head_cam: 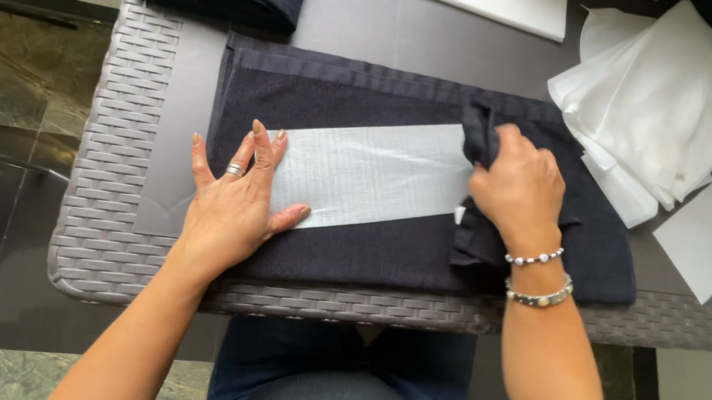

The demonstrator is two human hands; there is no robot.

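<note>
Left hand (232, 202) lies flat, fingers spread, pinning the white paper strip (373, 173) on the dark towel (386, 250). Right hand (518, 189) is clenched round a bunched fold of towel (lifted over the strip's end) — a hard tug could skew or crease the paper.

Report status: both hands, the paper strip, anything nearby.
Left hand flat on paper strip. Right hand gripping folded towel edge. Strip lies across dark towel. Loose paper sheets to the right, apart.
</note>
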